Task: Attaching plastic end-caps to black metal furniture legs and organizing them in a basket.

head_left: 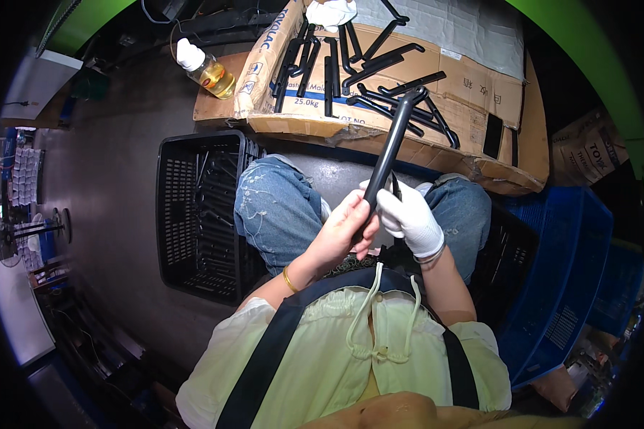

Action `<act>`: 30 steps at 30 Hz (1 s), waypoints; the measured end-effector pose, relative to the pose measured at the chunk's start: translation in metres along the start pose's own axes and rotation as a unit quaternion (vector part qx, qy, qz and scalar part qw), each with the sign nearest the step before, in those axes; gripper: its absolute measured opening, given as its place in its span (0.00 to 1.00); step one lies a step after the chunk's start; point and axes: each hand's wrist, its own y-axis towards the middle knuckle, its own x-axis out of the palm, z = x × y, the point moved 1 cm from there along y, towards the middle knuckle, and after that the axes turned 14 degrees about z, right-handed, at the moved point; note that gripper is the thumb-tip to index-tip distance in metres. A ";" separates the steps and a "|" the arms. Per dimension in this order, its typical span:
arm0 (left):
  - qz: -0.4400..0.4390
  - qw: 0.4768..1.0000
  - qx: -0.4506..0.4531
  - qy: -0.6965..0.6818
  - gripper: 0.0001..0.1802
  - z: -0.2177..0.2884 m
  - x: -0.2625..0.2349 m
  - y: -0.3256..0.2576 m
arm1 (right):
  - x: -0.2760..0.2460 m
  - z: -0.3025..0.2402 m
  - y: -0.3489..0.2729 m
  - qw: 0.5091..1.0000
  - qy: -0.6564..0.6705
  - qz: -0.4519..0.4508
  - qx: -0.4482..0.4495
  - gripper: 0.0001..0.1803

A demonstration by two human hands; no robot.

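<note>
Black glossy bar [388, 154], left hand [342, 226] gripping, creased cardboard [474, 77].

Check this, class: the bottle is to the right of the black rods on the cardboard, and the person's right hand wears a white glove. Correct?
Not quite: the head view shows the bottle to the left of those black rods. The right hand does wear a white glove.
</note>
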 end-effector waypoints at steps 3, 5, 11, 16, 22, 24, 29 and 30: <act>0.040 0.999 -0.011 0.026 0.26 -0.004 -0.003 0.002 | -0.004 0.011 0.001 0.986 -0.100 0.083 -0.101 0.08; 0.051 0.996 0.056 0.036 0.28 -0.008 -0.006 0.002 | -0.006 0.014 -0.008 0.960 -0.159 0.105 -0.207 0.07; 0.058 0.987 0.093 0.117 0.30 -0.006 -0.006 -0.006 | 0.005 -0.001 -0.034 0.743 -0.467 0.037 -0.478 0.05; 0.060 0.971 0.136 0.188 0.29 -0.003 -0.003 -0.009 | 0.008 0.000 -0.039 0.702 -0.540 0.062 -0.461 0.06; 0.075 0.942 0.177 0.273 0.29 -0.003 -0.005 -0.008 | 0.011 0.000 -0.040 0.684 -0.553 0.062 -0.472 0.05; 0.081 0.931 0.187 0.303 0.29 -0.006 -0.008 -0.005 | 0.011 0.001 -0.042 0.690 -0.558 0.066 -0.456 0.06; 0.088 0.872 0.310 0.369 0.28 -0.009 -0.004 -0.003 | 0.014 0.000 -0.043 0.729 -0.576 0.084 -0.360 0.07; 0.088 0.872 0.310 0.368 0.28 -0.011 -0.004 -0.003 | 0.014 0.001 -0.042 0.714 -0.584 0.078 -0.377 0.07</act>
